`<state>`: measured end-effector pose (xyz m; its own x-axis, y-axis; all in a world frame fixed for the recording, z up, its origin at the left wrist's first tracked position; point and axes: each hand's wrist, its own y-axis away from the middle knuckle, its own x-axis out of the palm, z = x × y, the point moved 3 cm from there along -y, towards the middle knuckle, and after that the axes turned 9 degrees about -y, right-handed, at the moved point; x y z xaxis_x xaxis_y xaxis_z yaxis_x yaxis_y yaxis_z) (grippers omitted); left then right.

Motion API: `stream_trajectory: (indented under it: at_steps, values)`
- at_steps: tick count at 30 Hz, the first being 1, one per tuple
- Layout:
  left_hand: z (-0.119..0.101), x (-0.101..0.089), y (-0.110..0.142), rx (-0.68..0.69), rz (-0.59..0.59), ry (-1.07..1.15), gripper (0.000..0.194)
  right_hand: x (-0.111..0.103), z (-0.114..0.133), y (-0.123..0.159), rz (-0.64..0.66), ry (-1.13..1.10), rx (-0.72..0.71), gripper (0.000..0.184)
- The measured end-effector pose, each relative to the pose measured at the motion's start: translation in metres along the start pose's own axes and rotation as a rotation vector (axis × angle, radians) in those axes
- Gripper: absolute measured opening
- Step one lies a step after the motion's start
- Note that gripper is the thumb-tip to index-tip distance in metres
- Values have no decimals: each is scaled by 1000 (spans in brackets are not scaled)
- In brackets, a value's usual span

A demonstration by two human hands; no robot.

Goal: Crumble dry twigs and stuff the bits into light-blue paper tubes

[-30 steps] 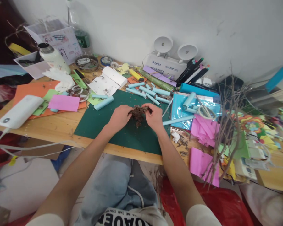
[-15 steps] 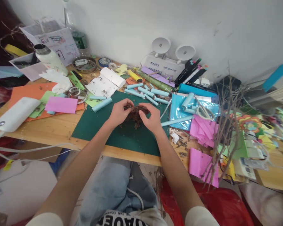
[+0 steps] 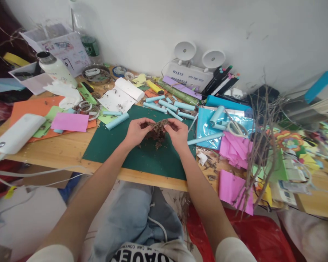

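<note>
Between my hands is a clump of brown, crumbly dried plant material (image 3: 159,128), over a dark green mat (image 3: 144,162). My left hand (image 3: 139,131) pinches its left side with thumb and fingers. On the right side, my right hand (image 3: 177,133) grips it the same way. Loose brown crumbs lie on the mat just below the clump. Behind the hands, several rolled light-blue paper tubes (image 3: 184,106) are scattered along the mat's far edge.
A white power bank (image 3: 18,133) and an open bottle (image 3: 56,69) stand to the left. Scissors (image 3: 237,129) rest on a blue packet (image 3: 205,134) at right, beside pink paper (image 3: 235,149) and upright dry twigs (image 3: 262,156). A white twin-lamp unit (image 3: 190,74) is against the wall.
The clump has been turned or lifted slightly, showing a lighter, greyer side. My fingers have shifted on it, the right thumb moving higher. The view has tilted a little.
</note>
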<state>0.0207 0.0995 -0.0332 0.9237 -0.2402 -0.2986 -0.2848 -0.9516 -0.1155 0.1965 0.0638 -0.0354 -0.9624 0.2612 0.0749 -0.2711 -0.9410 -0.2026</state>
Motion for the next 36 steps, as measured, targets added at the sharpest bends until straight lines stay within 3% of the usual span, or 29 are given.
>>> stream_trajectory:
  at_steps: [6, 12, 16, 20, 26, 29, 31, 33, 36]
  values:
    - [-2, -1, 2, 164, -7, -150, 28, 11, 17, 7, 190, 32, -80, 24]
    - [-8, -4, 4, 218, -9, -348, 18, 10, 4, 6, 91, 39, 40, 23]
    - [-10, -12, 1, 268, -3, -444, 20, 2, 5, 1, 69, 69, 0, 23]
    - [-14, -19, 7, 357, 184, -634, 35, 3, 20, 4, 336, 262, -111, 21]
    - [-29, -50, 43, 369, 261, -888, 50, -2, 36, 7, 599, 394, -106, 41]
    - [-34, -63, 58, 347, 300, -1005, 54, -6, 34, 8, 685, 545, -48, 73]
    - [-32, -67, 60, 315, 307, -1085, 66, -7, 30, 8, 673, 627, -34, 86]
    - [-27, -65, 57, 281, 308, -1139, 71, -5, 25, 8, 630, 652, -48, 75]
    - [-15, -55, 48, 297, 320, -1158, 62, -2, 22, 6, 583, 592, -86, 46]
